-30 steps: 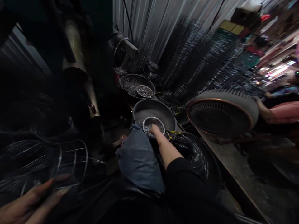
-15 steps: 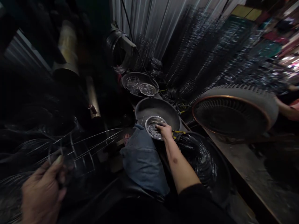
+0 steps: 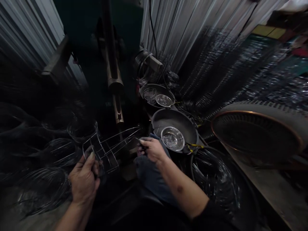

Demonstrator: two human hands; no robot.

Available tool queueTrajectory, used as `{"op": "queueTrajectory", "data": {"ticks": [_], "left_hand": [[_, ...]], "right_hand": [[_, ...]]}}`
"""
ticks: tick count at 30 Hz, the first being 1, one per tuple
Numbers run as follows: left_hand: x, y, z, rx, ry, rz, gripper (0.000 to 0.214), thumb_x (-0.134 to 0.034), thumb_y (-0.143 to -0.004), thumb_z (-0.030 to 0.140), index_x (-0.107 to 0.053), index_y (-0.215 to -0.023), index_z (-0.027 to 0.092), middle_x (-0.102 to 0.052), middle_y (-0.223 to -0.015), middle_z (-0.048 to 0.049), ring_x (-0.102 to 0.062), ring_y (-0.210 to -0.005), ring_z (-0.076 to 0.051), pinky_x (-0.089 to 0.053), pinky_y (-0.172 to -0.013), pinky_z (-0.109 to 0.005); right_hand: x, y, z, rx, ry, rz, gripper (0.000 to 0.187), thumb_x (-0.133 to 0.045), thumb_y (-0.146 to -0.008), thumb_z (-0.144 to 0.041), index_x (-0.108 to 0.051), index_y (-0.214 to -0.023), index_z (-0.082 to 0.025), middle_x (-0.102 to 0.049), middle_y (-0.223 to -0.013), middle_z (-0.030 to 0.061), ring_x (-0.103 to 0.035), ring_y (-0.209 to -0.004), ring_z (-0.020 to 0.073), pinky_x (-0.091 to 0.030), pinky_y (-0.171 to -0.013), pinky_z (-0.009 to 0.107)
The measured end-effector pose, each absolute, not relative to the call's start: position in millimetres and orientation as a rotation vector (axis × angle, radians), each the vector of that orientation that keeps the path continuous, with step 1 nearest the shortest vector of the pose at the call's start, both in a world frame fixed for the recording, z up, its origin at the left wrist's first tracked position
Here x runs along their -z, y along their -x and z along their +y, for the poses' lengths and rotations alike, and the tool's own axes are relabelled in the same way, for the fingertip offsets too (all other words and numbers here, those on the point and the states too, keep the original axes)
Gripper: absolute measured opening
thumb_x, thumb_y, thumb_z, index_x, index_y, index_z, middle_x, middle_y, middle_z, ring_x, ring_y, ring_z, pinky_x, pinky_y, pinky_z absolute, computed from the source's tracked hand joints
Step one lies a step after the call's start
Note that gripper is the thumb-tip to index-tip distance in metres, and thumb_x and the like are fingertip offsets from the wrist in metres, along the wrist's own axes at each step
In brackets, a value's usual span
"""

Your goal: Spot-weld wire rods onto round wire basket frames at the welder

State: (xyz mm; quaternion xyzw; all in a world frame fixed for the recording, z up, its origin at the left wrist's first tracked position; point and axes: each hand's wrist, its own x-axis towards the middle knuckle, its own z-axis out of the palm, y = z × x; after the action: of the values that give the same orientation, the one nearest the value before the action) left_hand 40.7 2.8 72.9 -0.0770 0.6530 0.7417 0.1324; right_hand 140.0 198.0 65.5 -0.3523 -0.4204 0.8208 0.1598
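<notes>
My left hand [image 3: 85,175] is closed on a wire frame [image 3: 103,149] of thin bent rods with crosspieces, which points away to the right. Close to the frame's far end, my right hand [image 3: 152,149] pinches a short piece of wire [image 3: 137,139]; its tip pokes out past the fingers. Just right of that hand, a shiny metal bowl [image 3: 179,141] holds many small wire pieces [image 3: 169,141]. The bowl sits in a wide dark pan [image 3: 178,118]. Ahead of my hands stands a dark machine with a vertical metal rod [image 3: 117,109].
A second pan [image 3: 145,88] farther back holds another metal bowl [image 3: 164,100] and a wire piece. Coiled wire [image 3: 211,170] lies at the right, below a large fan [image 3: 255,131]. More wire loops [image 3: 45,186] lie at left. A corrugated wall [image 3: 173,25] closes the back.
My right hand has come out of the metal bowl and moved left to the frame, a short wire in its fingers. The view has turned left; my left hand still holds the frame.
</notes>
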Motion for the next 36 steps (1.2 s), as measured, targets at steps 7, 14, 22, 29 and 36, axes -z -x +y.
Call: {"op": "queueTrajectory", "data": {"ticks": [7,14,22,29,36], "left_hand": [[-66.6,-30.6,0.8,-2.275,0.212,1.793,0.036,-0.073,-0.072,0.036,-0.07,-0.105,0.02,-0.041,-0.043,0.0092,-0.034,-0.039,-0.003,-0.041,-0.049,-0.015],[-66.3,-21.1,6.3,-2.321,0.252,1.717,0.04,-0.075,-0.07,0.034,-0.069,-0.109,0.022,-0.041,-0.042,0.0094,-0.038,-0.04,-0.003,-0.048,-0.059,-0.017],[-59.3,-10.4,5.8,-2.29,0.195,1.78,0.046,-0.074,-0.072,0.036,-0.067,-0.114,0.021,-0.041,-0.043,0.0084,-0.041,-0.043,-0.005,-0.044,-0.051,-0.016],[-57.9,-3.8,11.7,-2.294,0.194,1.78,0.041,-0.072,-0.073,0.036,-0.069,-0.111,0.021,-0.04,-0.043,0.0088,-0.036,-0.04,-0.004,-0.045,-0.051,-0.018],[-56.5,12.7,20.9,-2.339,0.125,1.698,0.038,-0.073,-0.072,0.033,-0.069,-0.109,0.021,-0.04,-0.043,0.0091,-0.033,-0.039,-0.003,-0.039,-0.046,-0.015]], "right_hand": [[-88.1,-92.0,157.3,-2.599,0.879,-0.775,0.02,-0.077,-0.062,-0.016,-0.06,-0.071,-0.012,-0.061,-0.058,0.0003,-0.052,-0.047,0.008,-0.034,-0.041,0.017],[-89.4,-88.2,148.8,-2.515,0.932,-0.612,0.016,-0.074,-0.065,-0.012,-0.06,-0.071,-0.012,-0.062,-0.06,0.0009,-0.048,-0.046,0.0059,-0.031,-0.041,0.016],[-88.0,-81.6,152.5,-2.459,0.918,-0.726,0.017,-0.077,-0.061,-0.014,-0.063,-0.069,-0.012,-0.062,-0.058,0.0015,-0.047,-0.044,0.0065,-0.03,-0.039,0.017],[-84.3,-61.6,157.7,-2.438,0.865,-0.74,0.019,-0.078,-0.059,-0.015,-0.062,-0.067,-0.011,-0.061,-0.057,0.001,-0.044,-0.043,0.0052,-0.028,-0.039,0.017],[-85.7,-47.3,166.1,-2.39,0.825,-0.754,0.019,-0.078,-0.055,-0.013,-0.062,-0.065,-0.013,-0.061,-0.055,-0.0004,-0.043,-0.043,0.0054,-0.027,-0.04,0.018]]}}
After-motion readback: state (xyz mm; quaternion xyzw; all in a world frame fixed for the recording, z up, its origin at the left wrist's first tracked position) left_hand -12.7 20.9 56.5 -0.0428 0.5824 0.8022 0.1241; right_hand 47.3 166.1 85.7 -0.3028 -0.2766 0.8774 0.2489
